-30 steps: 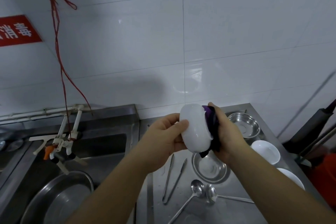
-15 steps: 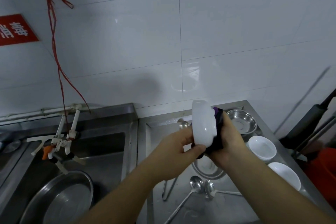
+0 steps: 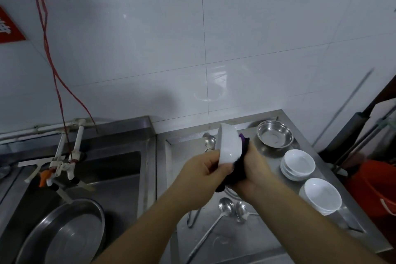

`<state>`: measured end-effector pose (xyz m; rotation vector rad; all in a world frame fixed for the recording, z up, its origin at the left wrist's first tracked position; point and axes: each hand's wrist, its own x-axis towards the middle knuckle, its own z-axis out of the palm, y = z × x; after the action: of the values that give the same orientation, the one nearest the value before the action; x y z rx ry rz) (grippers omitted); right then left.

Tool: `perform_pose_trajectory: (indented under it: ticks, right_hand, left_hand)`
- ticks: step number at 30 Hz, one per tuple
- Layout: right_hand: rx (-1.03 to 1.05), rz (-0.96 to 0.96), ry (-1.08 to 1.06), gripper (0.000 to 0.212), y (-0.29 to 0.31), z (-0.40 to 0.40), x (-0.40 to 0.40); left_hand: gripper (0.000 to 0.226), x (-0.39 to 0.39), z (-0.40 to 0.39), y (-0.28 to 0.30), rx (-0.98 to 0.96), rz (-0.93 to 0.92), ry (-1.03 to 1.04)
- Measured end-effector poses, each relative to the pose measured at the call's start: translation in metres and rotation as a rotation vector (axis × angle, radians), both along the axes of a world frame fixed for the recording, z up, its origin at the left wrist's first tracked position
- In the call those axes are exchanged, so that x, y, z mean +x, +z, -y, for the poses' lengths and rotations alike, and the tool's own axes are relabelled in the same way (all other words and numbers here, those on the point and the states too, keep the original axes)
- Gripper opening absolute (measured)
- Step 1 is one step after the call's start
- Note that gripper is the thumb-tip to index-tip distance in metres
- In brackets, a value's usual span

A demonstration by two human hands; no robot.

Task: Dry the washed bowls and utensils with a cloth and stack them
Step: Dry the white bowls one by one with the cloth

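- Two hands held one white ceramic bowl (image 3: 228, 146) on its edge above the steel counter (image 3: 267, 240).
- The left hand (image 3: 203, 174) gripped its lower rim with curled fingers.
- The right hand (image 3: 254, 170) pressed a dark purple cloth (image 3: 239, 169) against the bowl, fingers curled round the cloth.
- Two stacks of white bowls (image 3: 299, 164) stood near the counter's right edge, and a small steel bowl (image 3: 275, 136) at its far right corner.
- Two steel ladles (image 3: 225, 204) lay near the front.
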<state>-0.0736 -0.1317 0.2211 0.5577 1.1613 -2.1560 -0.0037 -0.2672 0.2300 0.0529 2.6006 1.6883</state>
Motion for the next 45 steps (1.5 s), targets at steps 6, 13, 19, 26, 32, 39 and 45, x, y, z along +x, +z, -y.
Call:
perform_pose_trajectory:
  ticks: [6,13,19,26,32,39,45]
  right_hand:
    - [-0.037,0.082,-0.031,0.050,-0.019,-0.002,-0.002]
    - [0.041,0.051,-0.030,0.028,-0.043,-0.006,-0.007]
    - [0.152,0.030,-0.035,0.034,-0.078,-0.008,-0.001]
    - [0.548,0.008,0.158,0.039,-0.164,-0.018,0.020]
    - [0.907,-0.176,0.530,0.052,-0.228,-0.030,0.047]
    - [1.119,-0.500,1.016,0.041,-0.278,-0.031,0.081]
    - [1.253,-0.653,1.282,0.074,-0.310,-0.027,0.099]
  left_hand:
    - [0.014,0.005,0.007,-0.016,-0.360,-0.117,-0.067]
    - [0.052,0.000,0.025,-0.035,-0.608,-0.206,-0.086]
    - [0.046,0.001,0.036,-0.067,-0.794,-0.027,-0.190]
    - [0.027,0.029,0.044,-0.112,-0.840,0.216,-0.246]
    - [0.029,0.051,0.052,-0.145,-0.875,0.342,-0.287]
    - [0.025,0.078,0.052,-0.180,-0.870,0.494,-0.329]
    - [0.026,0.104,0.054,-0.198,-0.861,0.566,-0.362]
